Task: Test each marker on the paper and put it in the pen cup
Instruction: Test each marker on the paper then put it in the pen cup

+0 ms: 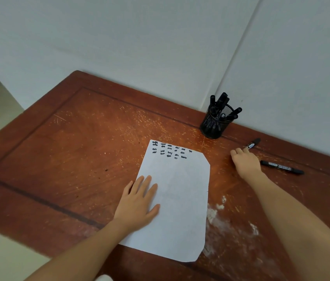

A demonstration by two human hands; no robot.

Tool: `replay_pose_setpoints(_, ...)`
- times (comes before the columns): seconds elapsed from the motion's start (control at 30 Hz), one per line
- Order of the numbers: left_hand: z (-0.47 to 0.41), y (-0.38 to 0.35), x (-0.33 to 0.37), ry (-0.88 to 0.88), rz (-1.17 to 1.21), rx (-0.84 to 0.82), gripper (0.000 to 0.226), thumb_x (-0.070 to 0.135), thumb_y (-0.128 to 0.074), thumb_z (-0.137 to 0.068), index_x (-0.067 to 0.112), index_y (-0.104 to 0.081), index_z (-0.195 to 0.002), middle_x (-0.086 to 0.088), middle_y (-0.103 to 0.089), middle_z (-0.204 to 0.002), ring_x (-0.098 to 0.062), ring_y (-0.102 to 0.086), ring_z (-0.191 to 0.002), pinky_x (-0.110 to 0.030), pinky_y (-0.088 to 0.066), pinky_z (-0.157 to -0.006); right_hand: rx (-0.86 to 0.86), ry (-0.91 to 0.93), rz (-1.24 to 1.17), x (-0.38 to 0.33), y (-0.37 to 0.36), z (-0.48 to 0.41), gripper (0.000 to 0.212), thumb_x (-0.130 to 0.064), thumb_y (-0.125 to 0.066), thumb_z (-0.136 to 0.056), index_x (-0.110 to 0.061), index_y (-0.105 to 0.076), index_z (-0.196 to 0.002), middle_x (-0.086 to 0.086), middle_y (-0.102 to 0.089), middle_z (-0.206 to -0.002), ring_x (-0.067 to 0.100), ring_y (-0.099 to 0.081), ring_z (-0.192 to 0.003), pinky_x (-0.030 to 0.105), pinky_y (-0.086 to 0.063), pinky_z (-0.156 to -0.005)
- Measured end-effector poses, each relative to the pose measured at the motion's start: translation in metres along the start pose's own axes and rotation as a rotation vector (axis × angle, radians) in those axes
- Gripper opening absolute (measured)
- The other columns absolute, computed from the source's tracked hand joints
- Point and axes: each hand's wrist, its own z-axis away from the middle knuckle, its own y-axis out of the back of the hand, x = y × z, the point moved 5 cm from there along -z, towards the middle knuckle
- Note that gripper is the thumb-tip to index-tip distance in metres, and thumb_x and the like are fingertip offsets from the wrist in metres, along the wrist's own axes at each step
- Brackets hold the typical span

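A white sheet of paper (182, 191) lies on the brown wooden table (83, 151), with several black scribbles along its far edge. My left hand (139, 201) rests flat on the sheet's left side, fingers spread. My right hand (245, 163) reaches to the right of the paper, its fingertips touching the near end of a black marker (253, 144) that lies on the table. A second black marker (281, 167) lies just right of that hand. The black mesh pen cup (213, 123) stands at the far edge by the wall and holds several black markers.
A pale wall runs along the table's far and right sides, close behind the cup. White scuffed patches (219, 216) mark the wood right of the paper. The table's left and near edges drop to a light floor.
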Motion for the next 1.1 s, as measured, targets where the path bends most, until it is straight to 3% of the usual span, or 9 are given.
replay_pose_setpoints(0.1,-0.001,-0.001,0.001,-0.015,-0.011,-0.004,0.054,0.052,-0.033,-0.084,0.02,-0.062,-0.118,-0.007,-0.058,-0.129,-0.027,-0.054,-0.119,-0.04,-0.025,-0.099,0.123,-0.012,-0.056,0.005,0.007,0.006,0.038,0.009,-0.049,-0.081,-0.002,-0.047,-0.118,0.016,-0.054,-0.117,0.034,-0.052,-0.107,0.038,-0.045,-0.079)
replay_pose_setpoints(0.23,-0.001,-0.004,0.001,-0.021,-0.016,0.004,0.054,0.053,-0.032,-0.086,0.021,-0.062,-0.118,-0.007,-0.057,-0.13,-0.025,-0.045,-0.124,-0.04,-0.025,-0.099,0.434,-0.054,-0.318,0.006,0.042,0.031,0.043,0.027,-0.064,-0.052,0.012,-0.059,-0.092,0.027,-0.064,-0.087,0.041,-0.063,-0.067,0.04,-0.053,-0.049)
replay_pose_setpoints(0.37,-0.001,-0.002,0.0,0.008,0.008,-0.066,0.058,0.052,-0.02,-0.092,0.022,-0.063,-0.117,-0.006,-0.058,-0.129,-0.024,-0.051,-0.12,-0.039,-0.026,-0.099,0.709,-0.206,-0.808,-0.009,0.084,0.084,0.019,0.006,-0.053,-0.087,0.007,-0.059,-0.105,0.014,-0.063,-0.095,0.028,-0.06,-0.082,0.027,-0.045,-0.069)
replay_pose_setpoints(0.5,0.0,-0.001,0.003,-0.028,0.011,-0.103,0.055,0.052,-0.036,-0.082,0.021,-0.063,-0.117,-0.006,-0.059,-0.128,-0.025,-0.047,-0.121,-0.039,-0.026,-0.098,0.702,-0.571,-1.433,-0.013,0.099,0.139,0.01,-0.011,-0.056,-0.09,-0.012,-0.058,-0.099,-0.007,-0.058,-0.081,0.001,-0.057,-0.068,0.003,-0.041,-0.062)
replay_pose_setpoints(0.63,0.001,0.005,0.003,0.009,0.051,-0.18,0.062,0.055,-0.028,-0.081,0.021,-0.061,-0.121,-0.005,-0.052,-0.136,-0.026,-0.05,-0.124,-0.037,-0.022,-0.101,0.691,-0.688,-1.805,-0.026,0.09,0.167,0.014,-0.01,-0.059,-0.088,-0.021,-0.055,-0.08,0.0,-0.062,-0.068,0.0,-0.06,-0.05,0.009,-0.049,-0.054)
replay_pose_setpoints(0.73,-0.001,0.015,0.001,0.016,0.217,-0.121,0.083,0.063,-0.009,-0.074,0.025,-0.029,-0.145,0.002,-0.013,-0.156,-0.019,-0.008,-0.144,-0.035,0.001,-0.114,0.581,-0.741,-1.969,-0.04,0.083,0.182,0.011,-0.011,-0.056,-0.09,-0.018,-0.055,-0.081,0.004,-0.062,-0.07,0.002,-0.06,-0.048,0.012,-0.05,-0.051)
replay_pose_setpoints(0.87,0.004,0.043,-0.005,0.137,0.615,-0.043,0.086,0.068,-0.024,-0.069,0.028,-0.024,-0.145,0.006,-0.013,-0.156,-0.015,0.003,-0.144,-0.037,-0.002,-0.115,0.489,-0.776,-2.216,-0.055,0.077,0.197,0.01,-0.011,-0.051,-0.093,-0.012,-0.057,-0.085,0.008,-0.061,-0.075,0.007,-0.061,-0.052,0.015,-0.051,-0.049)
replay_pose_setpoints(1.0,0.017,0.082,0.019,0.005,0.727,-0.116,0.078,0.053,-0.052,-0.078,0.03,-0.02,-0.145,0.014,-0.021,-0.147,-0.008,-0.013,-0.139,-0.032,-0.013,-0.114,0.397,-0.725,-2.206,-0.069,0.077,0.206,0.013,-0.01,-0.048,-0.093,-0.009,-0.061,-0.091,0.005,-0.061,-0.075,0.013,-0.056,-0.06,0.017,-0.051,-0.049)
replay_pose_setpoints(1.1,0.029,0.093,0.045,-0.07,0.791,-0.354,0.054,0.03,-0.063,-0.085,0.031,-0.039,-0.133,0.015,-0.048,-0.122,-0.003,-0.048,-0.107,-0.019,-0.039,-0.091,0.361,-0.674,-2.191,-0.082,0.08,0.21,0.015,-0.01,-0.048,-0.093,-0.008,-0.063,-0.098,0.003,-0.064,-0.076,0.014,-0.056,-0.06,0.022,-0.049,-0.05)
